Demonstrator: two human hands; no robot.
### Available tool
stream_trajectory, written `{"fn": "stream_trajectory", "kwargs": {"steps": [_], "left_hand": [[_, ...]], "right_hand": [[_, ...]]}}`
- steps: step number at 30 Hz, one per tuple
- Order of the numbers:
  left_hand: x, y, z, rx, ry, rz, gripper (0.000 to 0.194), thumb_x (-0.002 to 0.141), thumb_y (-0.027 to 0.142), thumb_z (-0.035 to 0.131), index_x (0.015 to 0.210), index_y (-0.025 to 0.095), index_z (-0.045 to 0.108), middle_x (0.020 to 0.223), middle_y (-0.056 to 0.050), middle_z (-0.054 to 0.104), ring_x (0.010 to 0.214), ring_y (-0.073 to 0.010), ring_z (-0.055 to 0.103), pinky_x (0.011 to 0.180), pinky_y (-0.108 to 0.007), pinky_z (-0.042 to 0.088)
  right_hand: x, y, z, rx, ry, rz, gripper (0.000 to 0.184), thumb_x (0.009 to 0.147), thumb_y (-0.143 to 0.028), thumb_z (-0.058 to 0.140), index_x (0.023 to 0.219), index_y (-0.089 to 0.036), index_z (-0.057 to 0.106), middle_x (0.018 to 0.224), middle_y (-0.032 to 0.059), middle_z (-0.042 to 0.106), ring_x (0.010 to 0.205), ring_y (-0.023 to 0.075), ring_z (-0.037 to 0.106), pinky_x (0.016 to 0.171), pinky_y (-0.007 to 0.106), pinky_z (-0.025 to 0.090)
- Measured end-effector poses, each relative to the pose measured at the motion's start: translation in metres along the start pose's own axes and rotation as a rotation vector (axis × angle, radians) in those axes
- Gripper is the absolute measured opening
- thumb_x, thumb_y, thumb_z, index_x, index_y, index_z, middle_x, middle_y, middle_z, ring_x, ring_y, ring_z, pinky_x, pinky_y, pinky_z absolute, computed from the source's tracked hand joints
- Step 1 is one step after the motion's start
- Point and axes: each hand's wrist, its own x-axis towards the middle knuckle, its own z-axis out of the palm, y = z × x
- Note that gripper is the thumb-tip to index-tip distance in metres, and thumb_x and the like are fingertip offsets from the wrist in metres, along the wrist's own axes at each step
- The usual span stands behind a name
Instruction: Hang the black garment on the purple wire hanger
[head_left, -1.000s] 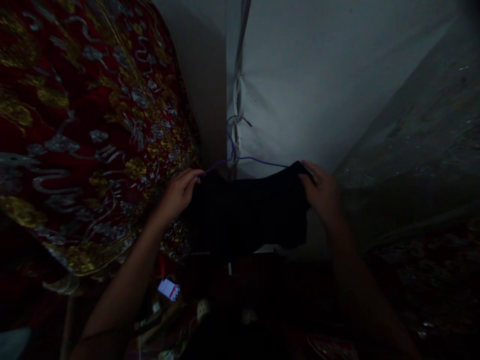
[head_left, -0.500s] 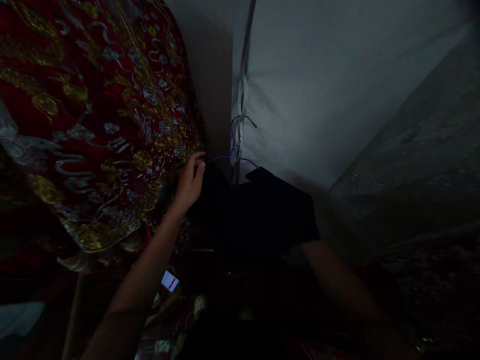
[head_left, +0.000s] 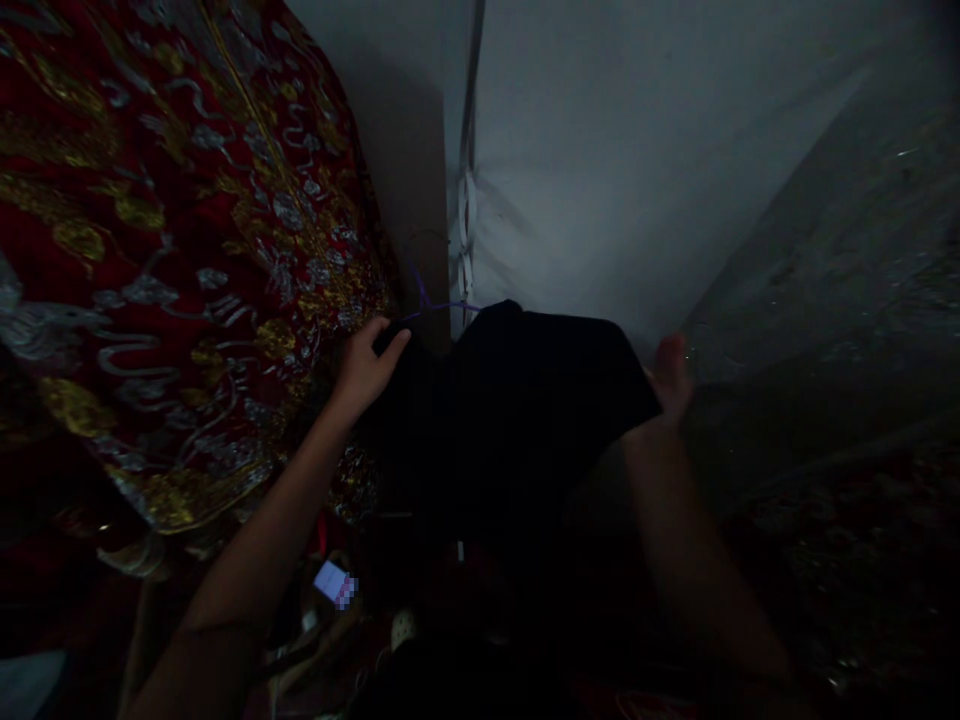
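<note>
A black short-sleeved shirt (head_left: 517,400) hangs on a thin purple hanger (head_left: 426,295) in front of me. My left hand (head_left: 367,365) is closed on the shirt's left shoulder, thumb on top, by the hanger's end. The hanger's hook tilts left, apart from the white chain of rings (head_left: 465,270) on the wall. My right hand (head_left: 673,385) stands at the outer edge of the right sleeve with fingers stretched upward, slightly blurred. The sleeve hides part of that palm. Dim light hides the folds of the shirt.
A red garment with gold and silver embroidery (head_left: 217,270) hangs close on the left. Behind the shirt rises a pale wall (head_left: 600,150). Below left, a lit phone (head_left: 331,582) lies among dim items, near a pale perforated shoe (head_left: 403,628).
The hanger's hook has come away from the rings and shifted left. My left hand has closed on the shirt's shoulder. My right hand has come into sight beyond the sleeve, which is lifted outward.
</note>
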Motion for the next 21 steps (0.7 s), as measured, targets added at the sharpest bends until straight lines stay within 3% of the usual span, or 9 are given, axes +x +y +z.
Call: {"fn": "stream_trajectory", "kwargs": {"steps": [4, 6, 8, 11, 13, 17, 19, 21], "left_hand": [[0.000, -0.006, 0.008, -0.095, 0.019, -0.024, 0.029, 0.093, 0.044, 0.050, 0.082, 0.019, 0.059, 0.078, 0.000, 0.061, 0.079, -0.0172, 0.057, 0.078, -0.028, 0.046], [-0.008, -0.002, 0.011, -0.160, -0.045, 0.004, 0.034, 0.094, 0.049, 0.048, 0.080, 0.020, 0.058, 0.076, -0.001, 0.059, 0.078, -0.0174, 0.056, 0.077, -0.028, 0.046], [-0.019, 0.008, 0.016, -0.245, -0.167, 0.082, 0.038, 0.096, 0.053, 0.046, 0.081, 0.020, 0.059, 0.082, -0.003, 0.061, 0.083, -0.0186, 0.058, 0.082, -0.030, 0.047], [-0.033, 0.035, 0.030, -0.415, -0.354, 0.166, 0.046, 0.097, 0.060, 0.042, 0.085, 0.020, 0.061, 0.095, -0.008, 0.066, 0.097, -0.0223, 0.062, 0.093, -0.036, 0.048], [-0.041, 0.056, 0.045, -0.549, -0.424, 0.148, 0.051, 0.096, 0.065, 0.039, 0.084, 0.021, 0.063, 0.103, -0.010, 0.069, 0.106, -0.0249, 0.063, 0.101, -0.040, 0.047], [-0.049, 0.086, 0.070, -0.790, -0.594, 0.029, 0.050, 0.099, 0.060, 0.037, 0.095, 0.021, 0.069, 0.121, -0.009, 0.069, 0.124, -0.0260, 0.059, 0.113, -0.041, 0.042], [-0.049, 0.089, 0.075, -0.851, -0.655, -0.004, 0.048, 0.099, 0.057, 0.037, 0.108, 0.023, 0.069, 0.128, -0.007, 0.067, 0.128, -0.0260, 0.058, 0.113, -0.042, 0.043], [-0.049, 0.080, 0.074, -0.755, -0.606, -0.003, 0.049, 0.098, 0.058, 0.040, 0.122, 0.023, 0.065, 0.130, -0.008, 0.067, 0.127, -0.0262, 0.059, 0.110, -0.043, 0.046]], "right_hand": [[-0.011, 0.003, 0.034, -0.237, -0.457, 0.097, 0.076, 0.079, -0.084, 0.047, 0.105, -0.019, 0.075, 0.108, 0.0123, 0.075, 0.115, 0.0315, 0.066, 0.099, 0.043, 0.052], [-0.014, 0.019, 0.040, -0.476, -0.522, 0.091, 0.061, 0.084, -0.069, 0.059, 0.117, -0.019, 0.071, 0.119, 0.0117, 0.072, 0.116, 0.0285, 0.066, 0.104, 0.044, 0.048], [-0.016, 0.046, 0.040, -0.743, -0.368, 0.001, 0.056, 0.087, -0.051, 0.066, 0.134, -0.022, 0.060, 0.135, 0.0121, 0.064, 0.126, 0.0274, 0.059, 0.110, 0.049, 0.042], [-0.014, 0.096, 0.039, -1.066, -0.152, -0.171, 0.097, 0.075, -0.038, 0.079, 0.156, -0.021, 0.030, 0.159, 0.0183, 0.034, 0.146, 0.0316, 0.035, 0.116, 0.053, 0.034], [-0.010, 0.125, 0.041, -1.220, -0.034, -0.254, 0.109, 0.071, -0.034, 0.080, 0.159, -0.020, 0.016, 0.163, 0.0216, 0.020, 0.151, 0.0362, 0.023, 0.117, 0.058, 0.031], [-0.003, 0.144, 0.046, -1.316, 0.277, -0.426, 0.091, 0.079, -0.030, 0.067, 0.155, -0.024, 0.019, 0.154, 0.0194, 0.033, 0.147, 0.0377, 0.026, 0.116, 0.063, 0.027], [-0.003, 0.133, 0.042, -1.324, 0.293, -0.510, 0.087, 0.076, -0.030, 0.067, 0.151, -0.023, 0.026, 0.143, 0.0181, 0.042, 0.140, 0.0371, 0.036, 0.114, 0.061, 0.030], [-0.006, 0.115, 0.033, -1.344, 0.270, -0.542, 0.085, 0.070, -0.031, 0.070, 0.146, -0.020, 0.034, 0.133, 0.0173, 0.049, 0.128, 0.0365, 0.046, 0.109, 0.057, 0.037]]}}
